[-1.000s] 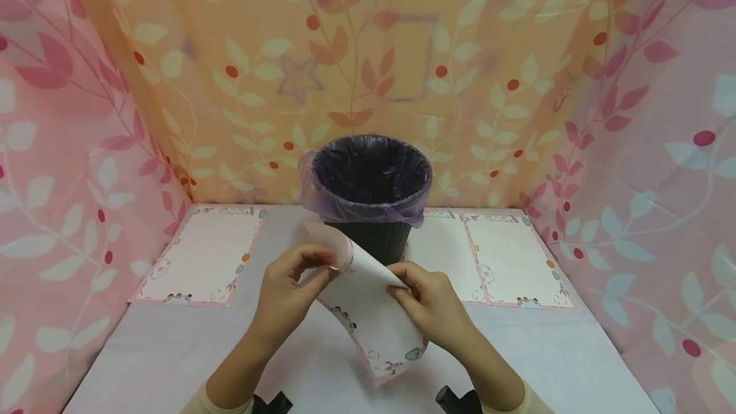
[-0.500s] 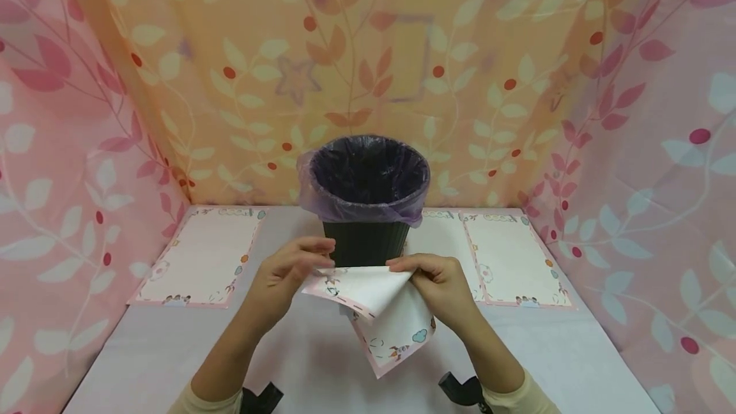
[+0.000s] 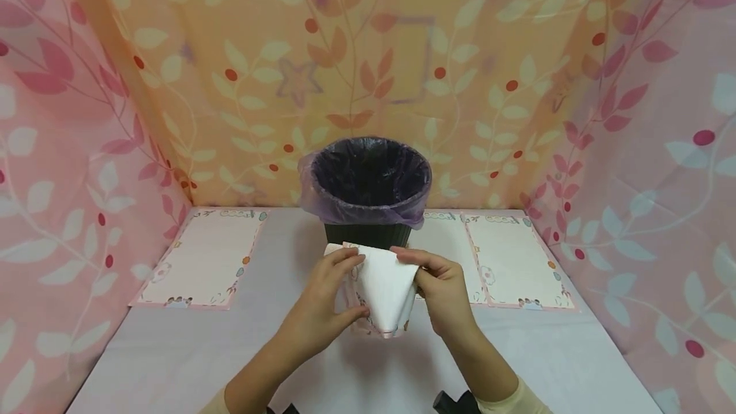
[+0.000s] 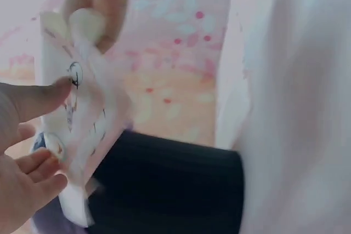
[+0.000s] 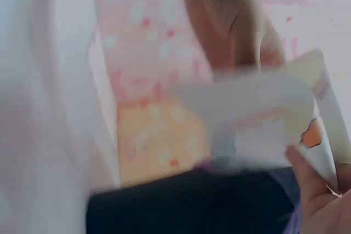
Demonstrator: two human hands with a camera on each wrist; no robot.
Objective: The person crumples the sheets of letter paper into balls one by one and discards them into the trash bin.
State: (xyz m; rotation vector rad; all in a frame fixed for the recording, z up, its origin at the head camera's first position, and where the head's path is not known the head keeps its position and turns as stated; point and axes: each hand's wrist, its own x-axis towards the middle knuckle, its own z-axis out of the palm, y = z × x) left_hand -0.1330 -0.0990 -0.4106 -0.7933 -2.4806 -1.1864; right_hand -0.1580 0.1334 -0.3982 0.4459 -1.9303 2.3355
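Note:
A sheet of white paper with a pink printed border is bent and folded between my two hands in the head view. My right hand pinches its right side, thumb and fingers at the upper corner. On the left, my left hand touches the paper with thumb and fingers spread well apart. The left wrist view shows that thumb against the printed face and the fingertips lower down. Motion blurs the paper in the right wrist view, and its far side is hidden.
Behind the hands stands a black bin lined with a purple bag. One printed sheet lies at left; two more, including the right sheet, lie at right on the white table. Patterned cloth encloses the back and sides.
The paper goes from a loosely curled, hanging sheet to a smaller folded shape. The left hand loses its earlier place on the corner and moves rightward onto the paper; the right keeps its hold.

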